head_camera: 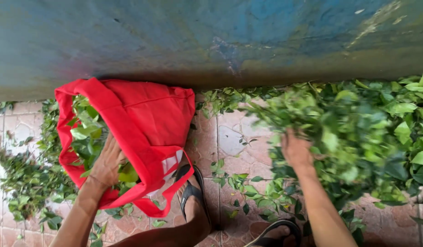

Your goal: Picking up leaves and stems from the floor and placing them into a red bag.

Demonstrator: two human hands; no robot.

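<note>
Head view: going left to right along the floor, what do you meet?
Loose leaves → left hand in the red bag → sandalled foot → right hand → leafy pile.

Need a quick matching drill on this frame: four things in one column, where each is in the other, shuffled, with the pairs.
Things:
1. left hand
2. right hand
3. red fabric tote bag
4. black rubber sandal

Places:
A. lying against the base of the blue-grey painted wall
B. on a foot on the pink tiled floor, beside the bag
C. reaching into the pile of green leafy branches
D. inside the bag's mouth, pressing on leaves

Pairs: 1-D, 2-C, 3-A, 4-B
</note>
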